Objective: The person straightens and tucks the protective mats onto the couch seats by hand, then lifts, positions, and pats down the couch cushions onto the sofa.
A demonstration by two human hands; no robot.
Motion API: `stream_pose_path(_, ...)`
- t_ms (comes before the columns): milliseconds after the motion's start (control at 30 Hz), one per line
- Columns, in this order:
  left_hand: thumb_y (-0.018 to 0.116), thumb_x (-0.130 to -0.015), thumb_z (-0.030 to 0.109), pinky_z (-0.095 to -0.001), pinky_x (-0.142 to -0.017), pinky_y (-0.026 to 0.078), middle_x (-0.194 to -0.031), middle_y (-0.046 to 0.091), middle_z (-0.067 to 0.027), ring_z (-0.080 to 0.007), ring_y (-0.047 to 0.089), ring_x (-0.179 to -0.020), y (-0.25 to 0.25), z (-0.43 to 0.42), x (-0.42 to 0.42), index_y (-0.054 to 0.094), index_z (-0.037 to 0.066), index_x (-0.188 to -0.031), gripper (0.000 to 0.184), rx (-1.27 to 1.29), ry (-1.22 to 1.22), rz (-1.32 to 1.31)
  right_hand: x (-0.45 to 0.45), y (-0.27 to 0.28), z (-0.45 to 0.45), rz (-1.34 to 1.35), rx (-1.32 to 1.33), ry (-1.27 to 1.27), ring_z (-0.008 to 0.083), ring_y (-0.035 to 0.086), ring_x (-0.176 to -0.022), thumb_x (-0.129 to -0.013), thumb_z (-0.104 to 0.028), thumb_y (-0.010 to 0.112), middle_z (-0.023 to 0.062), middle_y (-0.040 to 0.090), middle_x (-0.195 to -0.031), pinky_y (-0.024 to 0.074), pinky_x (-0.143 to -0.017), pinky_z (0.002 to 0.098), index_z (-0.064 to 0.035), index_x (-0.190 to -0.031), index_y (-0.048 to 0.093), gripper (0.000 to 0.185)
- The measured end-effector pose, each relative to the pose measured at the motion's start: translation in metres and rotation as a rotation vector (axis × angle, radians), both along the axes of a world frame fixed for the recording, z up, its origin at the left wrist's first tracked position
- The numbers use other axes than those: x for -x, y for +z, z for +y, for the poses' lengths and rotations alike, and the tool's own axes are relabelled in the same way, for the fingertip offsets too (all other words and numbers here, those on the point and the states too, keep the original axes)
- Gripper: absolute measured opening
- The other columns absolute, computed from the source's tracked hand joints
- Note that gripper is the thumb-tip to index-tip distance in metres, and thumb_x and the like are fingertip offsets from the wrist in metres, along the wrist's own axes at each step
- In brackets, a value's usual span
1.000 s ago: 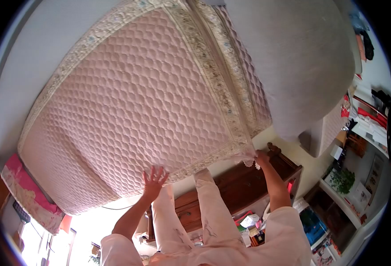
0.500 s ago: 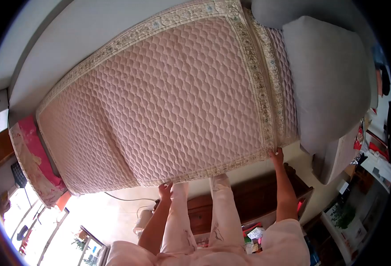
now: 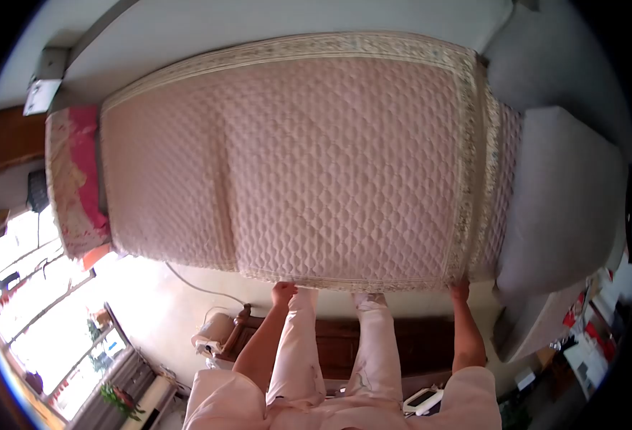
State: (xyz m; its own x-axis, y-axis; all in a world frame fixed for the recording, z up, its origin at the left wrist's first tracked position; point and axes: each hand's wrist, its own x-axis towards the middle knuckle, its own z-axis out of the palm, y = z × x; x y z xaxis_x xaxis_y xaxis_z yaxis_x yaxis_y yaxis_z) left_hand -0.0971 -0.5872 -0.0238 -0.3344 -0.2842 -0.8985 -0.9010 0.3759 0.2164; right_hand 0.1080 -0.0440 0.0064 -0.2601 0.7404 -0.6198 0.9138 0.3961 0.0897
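A pink quilted cover (image 3: 344, 165) with a patterned cream border is spread over the long seat in front of me. My left hand (image 3: 283, 293) is closed on its near edge, left of my legs. Further right, near the border's corner, my right hand (image 3: 460, 289) grips the same edge, fingers partly hidden by the fabric. A crease runs across the cover left of its middle. On the right, a second strip of quilted fabric (image 3: 508, 143) shows between the border and a grey cushion (image 3: 563, 201).
A grey backrest (image 3: 294, 20) runs along the far side. Pink fabric (image 3: 83, 179) hangs at the left end. Behind my legs stands a dark wooden bench (image 3: 423, 344). A cable (image 3: 201, 288) runs near a cylindrical item (image 3: 215, 328) at lower left.
My view has turned, so the cover appears more level and further right. Both hands keep hold of its near edge at about the same places.
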Motion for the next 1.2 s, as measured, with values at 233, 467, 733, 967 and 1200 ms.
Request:
stream_pose_path(233, 0.071, -0.067, 0.019, -0.0468, -0.096, 0.030, -0.137, 0.026, -0.0092, -0.0343, 0.026, -0.124, 0.097, 0.017, 0.117, 0.040, 0.019, -0.125, 0.066, 0.223, -0.944, 0.581, 0.169, 0.052, -0.041, 0.511, -0.003, 0.486, 0.0348, 0.037, -0.117, -0.079, -0.009, 0.057, 0.0184, 0.038, -0.127, 0.0327, -0.095, 0.0407, -0.0033, -0.126, 0.035, 0.053)
stream_pose_path(467, 0.072, -0.067, 0.019, -0.0616, -0.097, 0.021, -0.145, 0.005, -0.0063, -0.0384, 0.006, -0.131, 0.110, -0.043, 0.233, 0.027, 0.028, -0.135, 0.082, 0.203, -1.257, 0.427, 0.307, -0.007, -0.188, 0.512, 0.112, 0.450, 0.0374, 0.025, -0.125, -0.076, -0.016, 0.062, 0.0242, 0.025, -0.135, 0.0260, -0.099, 0.0445, -0.0032, -0.128, 0.034, 0.060)
stream_pose_path(733, 0.069, -0.067, 0.031, -0.0573, -0.095, 0.027, -0.144, 0.016, 0.0012, -0.0236, 0.016, -0.132, 0.040, -0.271, 0.375, 0.033, 0.026, -0.131, 0.074, 0.190, -1.525, 0.723, 0.477, 0.008, -0.444, 0.463, 0.120, 0.458, 0.0397, 0.021, -0.125, -0.079, -0.023, 0.062, 0.0257, 0.017, -0.138, 0.0261, -0.099, 0.0455, -0.0049, -0.129, 0.033, 0.061)
stream_pose_path(967, 0.070, -0.065, 0.028, -0.0494, -0.094, 0.030, -0.141, 0.025, -0.0027, -0.0210, 0.023, -0.130, 0.043, -0.438, 0.533, 0.044, 0.020, -0.125, 0.066, 0.469, -1.151, 0.690, 0.649, -0.028, -0.566, 0.746, 0.047, 0.627, 0.0374, 0.041, -0.108, -0.079, -0.020, 0.061, 0.0223, 0.045, -0.113, 0.0338, -0.089, 0.0434, -0.0025, -0.113, 0.046, 0.041)
stream_pose_path(1200, 0.076, -0.061, 0.028, -0.0405, -0.091, 0.039, -0.127, 0.040, -0.0173, -0.0329, 0.043, -0.112, -0.007, -0.563, 0.659, 0.036, 0.006, -0.128, 0.080, 0.838, -0.760, 0.961, 0.832, 0.009, -0.533, 1.094, 0.119, 0.630, 0.0283, 0.054, -0.074, -0.079, -0.009, 0.056, 0.0131, 0.054, -0.081, 0.0424, -0.064, 0.0348, -0.0029, -0.087, 0.053, 0.010)
